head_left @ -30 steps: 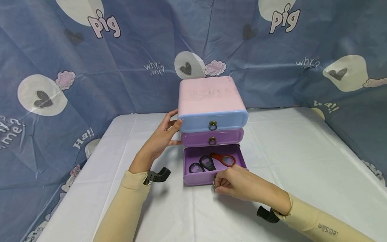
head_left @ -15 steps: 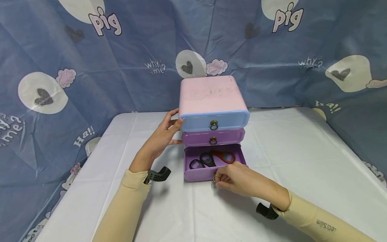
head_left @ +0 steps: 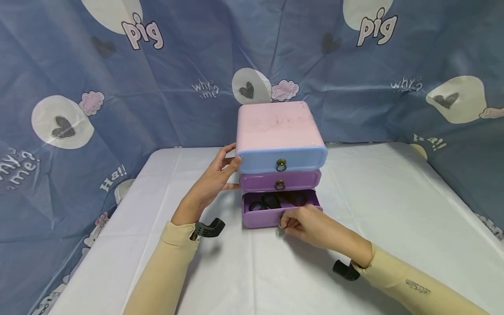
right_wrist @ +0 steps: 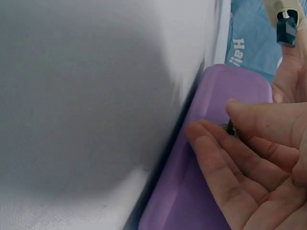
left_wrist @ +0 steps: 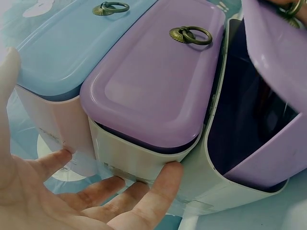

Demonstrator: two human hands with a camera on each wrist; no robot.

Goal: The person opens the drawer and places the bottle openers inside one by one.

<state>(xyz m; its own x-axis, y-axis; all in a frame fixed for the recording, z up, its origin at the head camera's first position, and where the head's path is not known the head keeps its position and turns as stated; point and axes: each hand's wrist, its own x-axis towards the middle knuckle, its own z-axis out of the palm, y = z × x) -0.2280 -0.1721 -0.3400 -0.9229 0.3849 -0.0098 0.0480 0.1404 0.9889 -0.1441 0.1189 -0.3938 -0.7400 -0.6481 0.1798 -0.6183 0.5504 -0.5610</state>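
Observation:
A small chest of drawers (head_left: 277, 124) with a pink top stands on the table. Its blue top drawer (head_left: 257, 161) and purple middle drawer (head_left: 256, 181) are closed. The lilac bottom drawer (head_left: 260, 218) is partly pulled out. Inside lie dark loop-shaped things (head_left: 271, 201) and a red one (head_left: 301, 200), partly hidden by the drawer front. My right hand (head_left: 307, 223) pinches the bottom drawer's ring pull (right_wrist: 231, 129) between thumb and fingers. My left hand (head_left: 214, 177) rests with spread fingertips against the chest's left side, as the left wrist view confirms.
White cloth (head_left: 220, 280) covers the table around the chest. Behind it hangs a blue printed curtain (head_left: 189, 113). Brass ring pulls (left_wrist: 196, 36) stick out from the closed drawer fronts.
The bottom drawer has slid inward, away from me, with my right hand on its pull. Less of its contents shows now. My left hand stays against the chest's side.

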